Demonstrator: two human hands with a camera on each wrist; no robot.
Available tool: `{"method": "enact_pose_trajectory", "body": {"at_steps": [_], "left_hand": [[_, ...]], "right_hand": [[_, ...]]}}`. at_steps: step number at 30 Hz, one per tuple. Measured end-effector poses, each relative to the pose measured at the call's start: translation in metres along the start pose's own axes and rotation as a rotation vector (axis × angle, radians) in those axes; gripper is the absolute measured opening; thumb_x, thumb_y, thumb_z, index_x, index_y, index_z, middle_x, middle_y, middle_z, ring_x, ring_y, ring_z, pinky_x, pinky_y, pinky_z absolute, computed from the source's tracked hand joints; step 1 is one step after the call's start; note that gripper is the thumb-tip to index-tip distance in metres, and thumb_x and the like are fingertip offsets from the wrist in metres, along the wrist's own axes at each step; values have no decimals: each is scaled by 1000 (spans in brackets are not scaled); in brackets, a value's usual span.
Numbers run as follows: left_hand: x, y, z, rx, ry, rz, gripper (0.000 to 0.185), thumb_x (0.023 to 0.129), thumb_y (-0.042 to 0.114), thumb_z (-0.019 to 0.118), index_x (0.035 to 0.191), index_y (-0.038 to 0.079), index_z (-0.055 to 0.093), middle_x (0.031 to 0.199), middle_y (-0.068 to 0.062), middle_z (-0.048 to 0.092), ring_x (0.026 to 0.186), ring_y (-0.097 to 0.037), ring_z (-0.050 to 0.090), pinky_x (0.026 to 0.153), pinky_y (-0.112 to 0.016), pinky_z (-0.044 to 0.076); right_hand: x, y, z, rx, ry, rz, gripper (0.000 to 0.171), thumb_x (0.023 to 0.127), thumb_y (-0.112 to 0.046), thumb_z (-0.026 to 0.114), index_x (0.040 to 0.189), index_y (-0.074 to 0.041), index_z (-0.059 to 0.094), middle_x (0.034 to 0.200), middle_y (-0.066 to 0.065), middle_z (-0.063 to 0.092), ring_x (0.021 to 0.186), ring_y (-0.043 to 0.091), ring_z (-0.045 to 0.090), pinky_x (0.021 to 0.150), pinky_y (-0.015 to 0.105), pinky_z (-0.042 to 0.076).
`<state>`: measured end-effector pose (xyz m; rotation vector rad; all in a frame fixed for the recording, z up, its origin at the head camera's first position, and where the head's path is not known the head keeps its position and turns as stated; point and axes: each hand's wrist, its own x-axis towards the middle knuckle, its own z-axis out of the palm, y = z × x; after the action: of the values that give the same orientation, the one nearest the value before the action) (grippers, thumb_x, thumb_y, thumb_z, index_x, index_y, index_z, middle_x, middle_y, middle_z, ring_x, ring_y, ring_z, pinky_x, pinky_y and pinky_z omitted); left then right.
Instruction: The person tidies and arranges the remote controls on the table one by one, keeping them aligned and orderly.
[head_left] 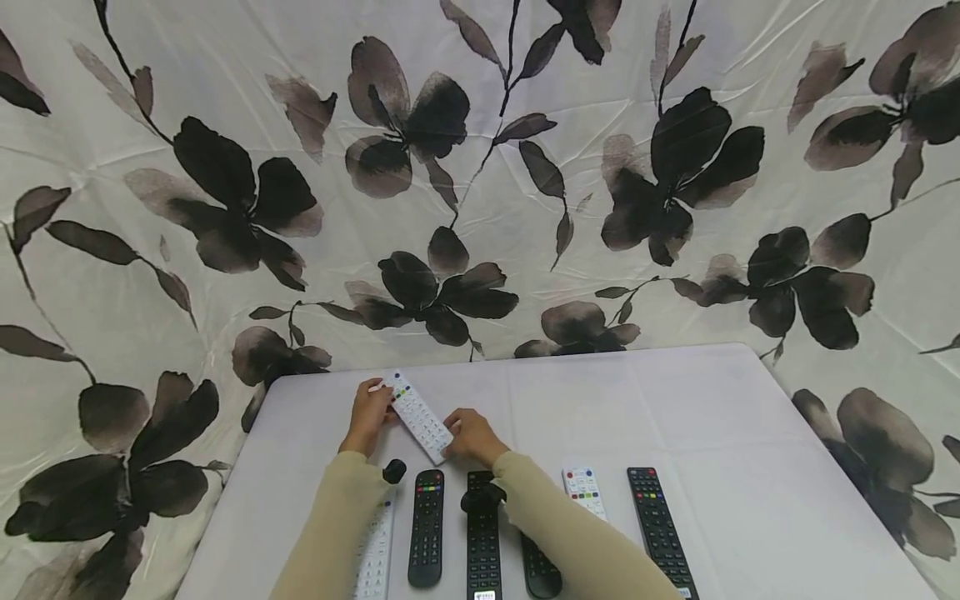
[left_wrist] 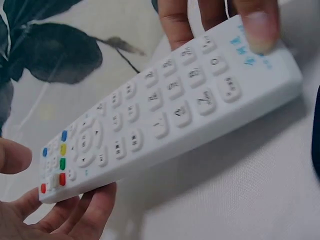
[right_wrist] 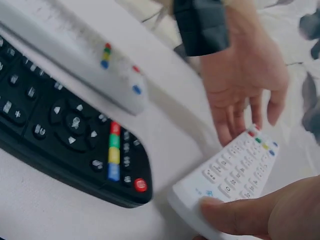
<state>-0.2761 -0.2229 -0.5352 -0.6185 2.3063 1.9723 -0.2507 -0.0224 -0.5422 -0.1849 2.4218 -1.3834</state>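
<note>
— At the near edge of the white table (head_left: pixel 675 400), what do you record?

— A row of remotes lying flat: a white one under the left sleeve (head_left: pixel 375 554), three black ones (head_left: pixel 426 527) between the forearms, a small white one (head_left: pixel 584 492), then a long black one (head_left: pixel 660 529) on the right.

— And beyond the row?

— Both hands are on one white remote (head_left: pixel 418 415), buttons up, lying on a diagonal towards the far-left corner. The right hand (head_left: pixel 471 437) pinches the nearer end, thumb pressed on the face by the blue lettering (left_wrist: pixel 247 50). The left hand (head_left: pixel 369 414) takes the farther end, the one with the coloured buttons (left_wrist: pixel 59 165); its fingers curl underneath and the thumb sits beside the edge.

— Is it lifted?

— The wrist views suggest it is off the cloth, tilted. Behind the table hangs a flowered sheet (head_left: pixel 480 167).
</note>
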Motion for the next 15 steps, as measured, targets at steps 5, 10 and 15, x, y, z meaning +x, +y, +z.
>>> {"method": "enact_pose_trajectory", "body": {"at_steps": [5, 10, 15], "left_hand": [[-12, 5, 0, -67, 14, 37, 56, 111, 18, 42, 162, 0, 27, 136, -23, 48, 92, -14, 58, 78, -20, 58], [-29, 11, 2, -97, -3, 59, 54, 113, 19, 40, 163, 3, 28, 140, -23, 47, 95, -15, 60, 84, -23, 61], [-49, 15, 7, -128, -18, 80, 51, 113, 17, 38, 161, 2, 32, 139, -23, 48, 99, -19, 60, 84, -23, 62]], "right_hand": [[-12, -5, -17, 90, -34, -36, 41, 80, 11, 81, 119, 5, 68, 100, 14, 71, 87, 21, 65, 73, 31, 57], [-29, -11, -37, 178, -71, -42, 44, 83, 15, 76, 126, 8, 66, 100, 14, 66, 87, 21, 65, 73, 31, 63], [-48, -11, -53, 209, -99, -52, 43, 87, 15, 74, 129, 9, 64, 104, 15, 65, 90, 22, 67, 80, 35, 66]]}}
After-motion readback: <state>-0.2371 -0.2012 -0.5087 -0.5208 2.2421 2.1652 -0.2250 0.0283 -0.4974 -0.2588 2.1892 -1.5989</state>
